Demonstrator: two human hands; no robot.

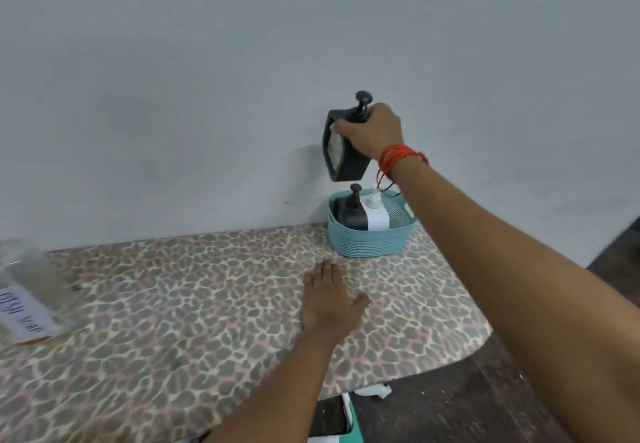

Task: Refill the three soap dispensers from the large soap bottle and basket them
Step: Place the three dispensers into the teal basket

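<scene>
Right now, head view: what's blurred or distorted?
Head view: large soap bottle at the left edge is blurred, label barely readable; table edges curve, wide-angle distortion; dark dispenser in the right hand and the basket are fairly sharp; no glare.

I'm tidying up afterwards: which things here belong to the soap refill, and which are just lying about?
Job: held dispenser in right hand; basket holding black dispenser and white dispenser; large soap bottle.
Lying about: white scrap, teal item on floor.

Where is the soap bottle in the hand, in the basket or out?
Out. The right hand holds the dark square pump dispenser tilted above the teal plastic basket.
</scene>
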